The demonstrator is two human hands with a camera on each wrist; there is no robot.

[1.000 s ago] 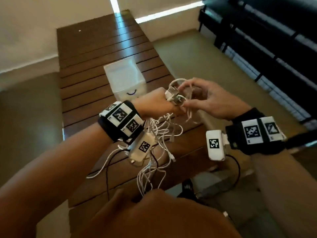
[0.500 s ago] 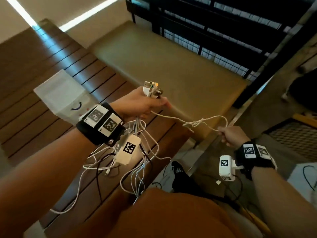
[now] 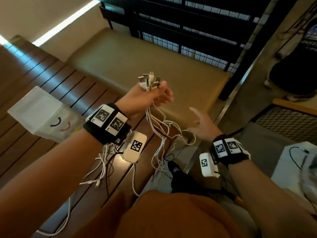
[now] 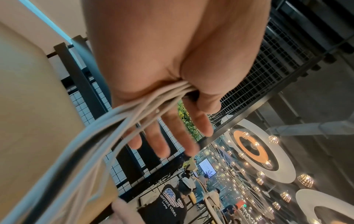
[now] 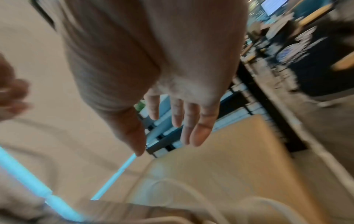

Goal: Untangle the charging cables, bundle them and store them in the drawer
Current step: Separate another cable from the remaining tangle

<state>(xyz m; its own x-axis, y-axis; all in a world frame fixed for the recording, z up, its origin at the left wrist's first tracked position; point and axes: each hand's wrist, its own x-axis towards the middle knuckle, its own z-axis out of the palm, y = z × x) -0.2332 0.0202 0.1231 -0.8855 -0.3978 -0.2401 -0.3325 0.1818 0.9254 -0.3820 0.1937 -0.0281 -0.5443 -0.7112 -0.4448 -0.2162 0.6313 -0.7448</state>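
My left hand [image 3: 151,97] grips a bunch of white charging cables [image 3: 159,133] just below their plugs. The USB plug ends [image 3: 149,81] stick up together out of the fist. The cables [image 4: 107,121] pass between thumb and palm in the left wrist view, with the other fingers [image 4: 172,133] loosely extended. The loose lengths hang down over the wooden slatted table [image 3: 56,86]. My right hand [image 3: 200,122] hovers open to the right of the hanging cables, holding nothing; its fingers [image 5: 191,124] are straight in the right wrist view.
A white translucent box [image 3: 39,114] stands on the table to the left of my left wrist. A tan cushioned bench [image 3: 154,60] lies beyond the table, with a black mesh railing [image 3: 197,40] behind it. My knees and a black shoe [image 3: 178,176] are below.
My right hand has let go of the cable strand it was pulling out to the right and now hangs open. The left hand has kept its grip and risen slightly.
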